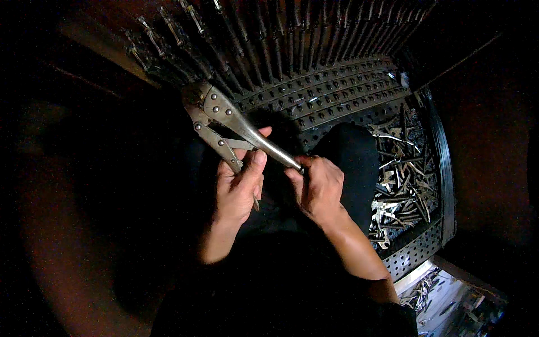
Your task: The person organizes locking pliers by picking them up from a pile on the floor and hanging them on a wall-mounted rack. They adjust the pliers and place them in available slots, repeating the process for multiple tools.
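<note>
A pair of locking pliers slants across the middle of the view, its riveted jaw end up and to the left. My left hand is closed around the lower lever, the thumb pressing beside the inner link. At the end of the long, smooth upper handle, my right hand grips the dark adjusting screw between thumb and fingers. The two handles stand apart from each other. In shadow, the jaw tips are hard to make out.
Ahead stands a perforated metal rack with rows of pegs and upright rods. To the right, a metal bin holds a heap of loose plier parts. More metal parts lie on a pale surface at the lower right. My dark-clad knee is beside the bin.
</note>
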`<state>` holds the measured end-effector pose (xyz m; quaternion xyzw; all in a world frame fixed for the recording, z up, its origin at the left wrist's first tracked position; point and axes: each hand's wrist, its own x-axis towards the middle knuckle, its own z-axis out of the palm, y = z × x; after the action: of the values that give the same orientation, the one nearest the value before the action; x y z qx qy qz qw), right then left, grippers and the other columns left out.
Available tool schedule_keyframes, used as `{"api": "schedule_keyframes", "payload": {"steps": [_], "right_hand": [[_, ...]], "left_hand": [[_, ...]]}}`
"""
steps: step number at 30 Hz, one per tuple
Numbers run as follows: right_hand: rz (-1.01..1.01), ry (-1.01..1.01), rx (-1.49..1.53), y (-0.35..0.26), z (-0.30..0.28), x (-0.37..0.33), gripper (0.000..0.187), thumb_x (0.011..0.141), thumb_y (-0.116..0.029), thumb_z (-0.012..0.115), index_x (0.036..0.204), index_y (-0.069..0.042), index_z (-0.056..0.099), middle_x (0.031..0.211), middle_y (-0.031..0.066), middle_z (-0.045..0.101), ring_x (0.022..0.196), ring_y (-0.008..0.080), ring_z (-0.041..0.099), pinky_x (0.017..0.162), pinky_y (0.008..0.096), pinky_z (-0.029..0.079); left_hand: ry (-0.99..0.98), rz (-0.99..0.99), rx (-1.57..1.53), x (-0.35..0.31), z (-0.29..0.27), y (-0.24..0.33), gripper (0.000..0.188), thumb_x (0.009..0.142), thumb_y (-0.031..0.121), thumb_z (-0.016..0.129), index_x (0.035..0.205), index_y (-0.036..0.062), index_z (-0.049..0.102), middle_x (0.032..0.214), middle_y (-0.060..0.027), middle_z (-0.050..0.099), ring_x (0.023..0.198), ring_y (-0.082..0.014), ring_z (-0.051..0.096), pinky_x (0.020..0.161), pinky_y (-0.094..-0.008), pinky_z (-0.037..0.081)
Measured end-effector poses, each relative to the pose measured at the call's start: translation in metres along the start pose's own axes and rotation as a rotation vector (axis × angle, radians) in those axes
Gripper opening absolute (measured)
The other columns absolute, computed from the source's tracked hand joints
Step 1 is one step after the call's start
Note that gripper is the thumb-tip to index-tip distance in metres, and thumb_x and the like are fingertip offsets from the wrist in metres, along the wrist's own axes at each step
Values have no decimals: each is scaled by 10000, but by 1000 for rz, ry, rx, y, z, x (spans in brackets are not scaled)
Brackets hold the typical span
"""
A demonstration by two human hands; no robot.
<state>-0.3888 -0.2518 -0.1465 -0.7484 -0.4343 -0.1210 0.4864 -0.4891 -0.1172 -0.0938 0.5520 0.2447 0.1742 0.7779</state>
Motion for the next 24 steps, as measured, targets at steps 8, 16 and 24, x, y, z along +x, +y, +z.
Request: {"api": "schedule_keyframes", "payload": {"steps": [8, 16, 24], "right_hand": [[35, -150, 92, 5, 2, -4, 267, 984, -300, 607, 879, -58, 571, 634, 129, 567, 561, 350, 589, 550, 431, 475], [282, -260, 168, -18, 9, -22, 252, 1020, -279, 548, 916, -50, 563, 628, 164, 584, 528, 391, 587, 490, 475, 463], [318, -290, 416, -50, 14, -23, 230, 1019, -249, 531, 952, -29, 529, 763, 205, 593, 692, 416, 620, 571, 482, 475]], "left_hand": [[-31, 54, -346, 14, 4, -11, 393, 1039, 285, 580, 1354, 59, 513, 1092, -65, 599, 1017, -174, 577, 964, -386, 476], [-118, -129, -535, 22, 6, -15, 407, 1014, 531, 531, 898, 146, 468, 743, 16, 400, 720, -151, 407, 747, -368, 413], [8, 49, -451, 5, -27, -14, 398, 1026, 529, 513, 865, 166, 478, 665, 48, 399, 587, -104, 385, 616, -286, 395]]}}
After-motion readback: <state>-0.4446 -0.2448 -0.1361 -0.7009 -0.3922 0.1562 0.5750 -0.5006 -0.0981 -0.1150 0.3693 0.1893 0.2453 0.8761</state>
